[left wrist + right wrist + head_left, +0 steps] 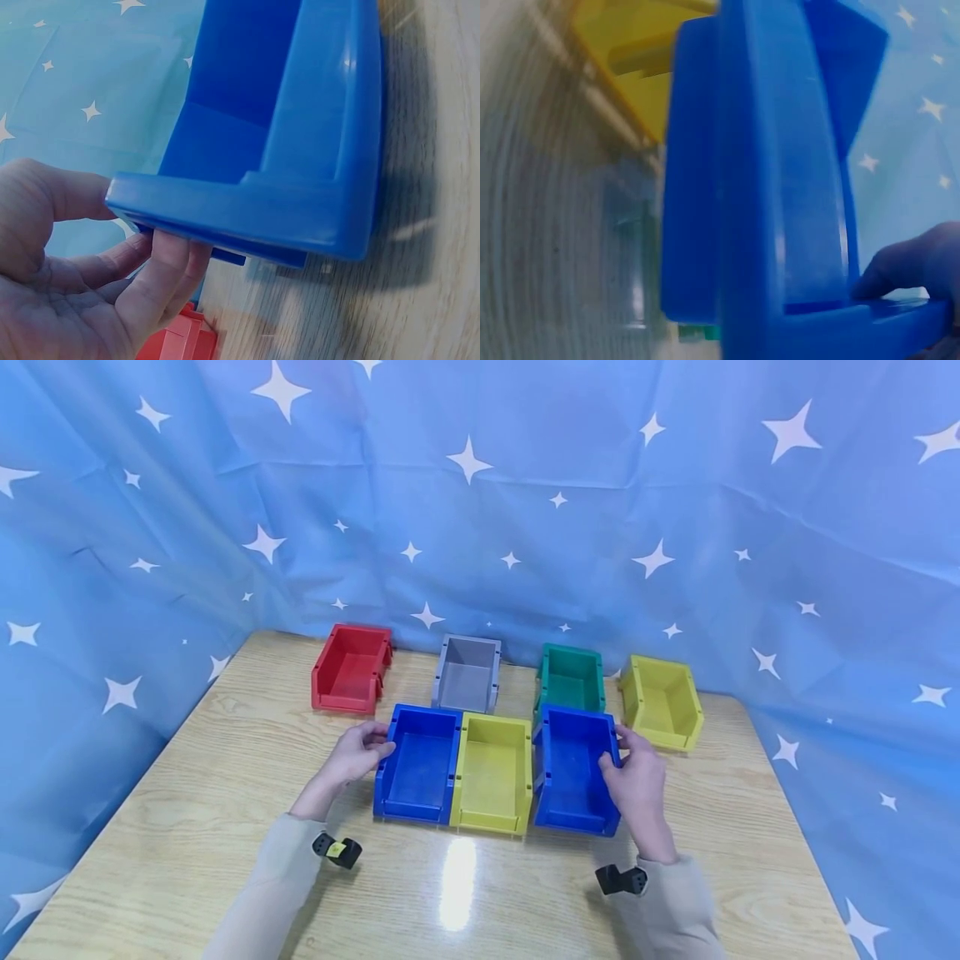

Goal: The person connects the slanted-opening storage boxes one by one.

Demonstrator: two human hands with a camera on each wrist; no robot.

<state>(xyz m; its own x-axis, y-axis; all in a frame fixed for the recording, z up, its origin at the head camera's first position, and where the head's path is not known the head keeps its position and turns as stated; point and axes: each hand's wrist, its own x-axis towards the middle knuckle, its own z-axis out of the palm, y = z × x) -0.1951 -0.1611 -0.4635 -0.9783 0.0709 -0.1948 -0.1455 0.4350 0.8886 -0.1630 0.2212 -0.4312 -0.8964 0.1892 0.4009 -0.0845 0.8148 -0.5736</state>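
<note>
Three bins stand side by side in the head view. My left hand (354, 756) pinches the outer side wall of the left blue bin (420, 768), its thumb on the rim and fingers underneath the edge in the left wrist view. Against that bin's right side lies a yellow bin (491, 777). My right hand (639, 781) grips the outer wall of the right blue bin (576, 768), thumb over the rim. That bin sits slightly skewed beside the yellow one, overlapping the green bin's front in the head view. Part of the right hand is out of frame in the right wrist view.
Behind stand a red bin (348, 675), a grey bin (467, 681), a green bin (572, 678) and a second yellow bin (663, 702) in a loose row. They are on a wooden table (187, 827), whose back edge meets a blue star-patterned curtain (465, 527).
</note>
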